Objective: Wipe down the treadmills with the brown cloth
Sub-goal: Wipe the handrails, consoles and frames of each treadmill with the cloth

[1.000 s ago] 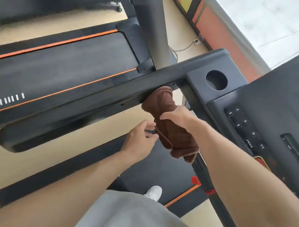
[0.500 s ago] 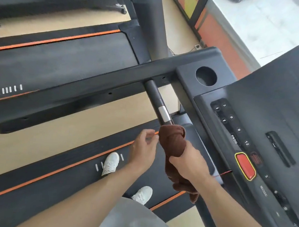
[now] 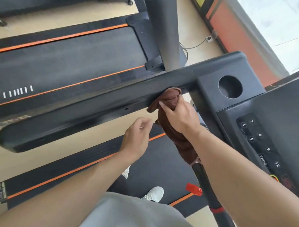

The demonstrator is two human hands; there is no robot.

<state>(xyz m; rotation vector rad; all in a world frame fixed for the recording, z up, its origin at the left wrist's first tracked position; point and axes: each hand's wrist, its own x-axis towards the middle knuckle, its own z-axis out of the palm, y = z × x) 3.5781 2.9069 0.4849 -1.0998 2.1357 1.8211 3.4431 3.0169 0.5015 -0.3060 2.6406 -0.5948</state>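
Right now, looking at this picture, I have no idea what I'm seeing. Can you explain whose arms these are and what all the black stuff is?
The camera sits on a person's head, looking down at their own arms. The black parts belong to a treadmill with numbered buttons; its side handrail runs across the frame. The right hand grips a brown cloth around a bar, up against the handrail. The left hand hovers beside it, fingers loosely curled, holding nothing. Below are white shoes on the belt.

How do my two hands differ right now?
The right hand grips the brown cloth around the grip bar below the handrail; the left hand holds nothing. The right hand is up by the handrail; the left hangs lower, fingers loosely curled. Both are bare.
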